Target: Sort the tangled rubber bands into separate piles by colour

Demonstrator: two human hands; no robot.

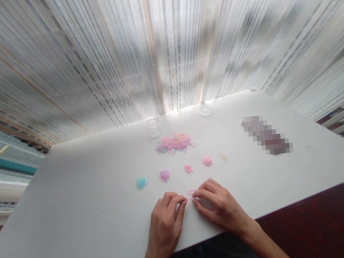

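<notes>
Left hand: thumb and forefinger closed, tips meeting; whether a strand is pinched there cannot be told. Right hand: thumb and fingers curled in close to each other at a small group of thin, pale purple-pink strands; whether they are gripped cannot be confirmed. The strands lie low over the white, smooth-topped table, between the two hands and nearest the right fingertips.

Handling, as judged: very light, soft and limp, with slight stretch possible; prone to snagging on one another and thin enough to slip between fingers. Best hold is a fingertip pinch at a free end or outer curve; a hard pull could overstretch or snap one.

Taken from the fingertips, twelve o'clock pointing away from the person: small turquoise pile at ten; small lilac pile at eleven; small coral-pink pile at twelve; small bright pink pile at one; pale yellow strands between one and two. Beyond the row, near twelve, a large loose mixed-colour heap. Further out, a clear round cup at eleven and a clear shallow round dish or lid between twelve and one. At two, a pixelated object, unidentifiable. Translucent striped curtain behind, at twelve.
</notes>
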